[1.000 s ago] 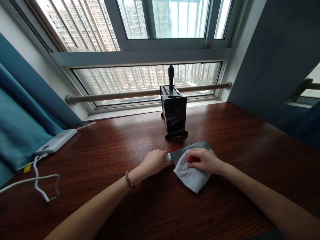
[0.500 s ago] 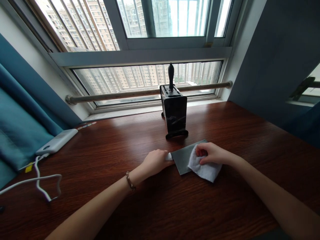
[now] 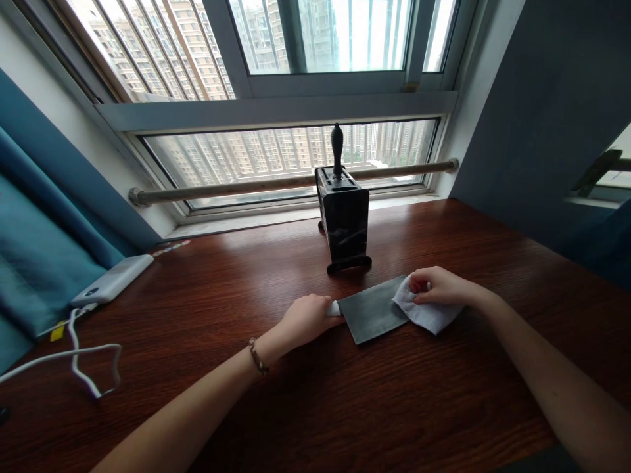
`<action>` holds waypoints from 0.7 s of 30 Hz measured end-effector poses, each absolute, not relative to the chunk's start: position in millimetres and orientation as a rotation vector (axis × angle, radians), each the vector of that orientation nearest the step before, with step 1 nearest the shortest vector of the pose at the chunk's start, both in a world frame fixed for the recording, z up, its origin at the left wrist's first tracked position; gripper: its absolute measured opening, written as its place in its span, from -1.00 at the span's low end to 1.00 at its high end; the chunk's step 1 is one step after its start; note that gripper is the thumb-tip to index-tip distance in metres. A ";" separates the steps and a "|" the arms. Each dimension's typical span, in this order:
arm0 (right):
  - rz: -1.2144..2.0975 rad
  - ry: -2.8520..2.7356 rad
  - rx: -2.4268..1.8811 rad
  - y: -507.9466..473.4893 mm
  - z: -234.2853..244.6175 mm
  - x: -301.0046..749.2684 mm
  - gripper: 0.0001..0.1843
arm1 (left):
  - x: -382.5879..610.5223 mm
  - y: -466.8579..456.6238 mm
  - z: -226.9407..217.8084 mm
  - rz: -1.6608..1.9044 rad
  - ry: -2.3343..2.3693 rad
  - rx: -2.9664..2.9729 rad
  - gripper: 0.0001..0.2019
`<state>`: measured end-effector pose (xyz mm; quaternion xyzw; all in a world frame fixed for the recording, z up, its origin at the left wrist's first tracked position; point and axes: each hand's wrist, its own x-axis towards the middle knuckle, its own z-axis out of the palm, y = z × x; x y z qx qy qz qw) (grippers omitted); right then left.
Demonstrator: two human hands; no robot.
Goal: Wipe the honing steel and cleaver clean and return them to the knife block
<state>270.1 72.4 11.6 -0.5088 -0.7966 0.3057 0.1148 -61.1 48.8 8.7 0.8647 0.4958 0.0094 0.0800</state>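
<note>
My left hand (image 3: 308,319) is closed around the handle of a cleaver (image 3: 373,310), whose broad grey blade points right, low over the wooden table. Only the pale end of the handle shows by the blade; my fingers hide the rest. My right hand (image 3: 438,286) pinches a white cloth (image 3: 428,314) at the far right end of the blade. The cloth covers that end, and its loose part hangs to the right of it. Just beyond the blade stands a black knife block (image 3: 348,223) with one dark-handled tool (image 3: 337,148) upright in it.
The brown wooden table (image 3: 236,263) runs up to a window with a metal rail (image 3: 236,189). On the left lie a white power strip (image 3: 114,279) and its white cable (image 3: 76,355), beside a blue curtain (image 3: 44,243). A grey wall (image 3: 532,131) rises on the right.
My right hand has slid the cloth rightward along the blade to its far end, uncovering more of the blade. My left hand and the cleaver have stayed in place.
</note>
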 end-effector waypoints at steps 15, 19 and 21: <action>1.095 -2.465 -1.375 70.2 23.1 278.3 -0.85 | -61.6 49.9 8.4 0.018 1.477 2.619 -0.59; 1.064 -2.418 -1.322 67.7 21.0 267.9 -0.86 | -61.3 50.5 7.8 0.032 1.461 2.627 -0.59; 1.042 -2.387 -1.300 66.9 18.9 262.0 -0.89 | -61.1 50.6 7.9 0.030 1.463 2.624 -0.59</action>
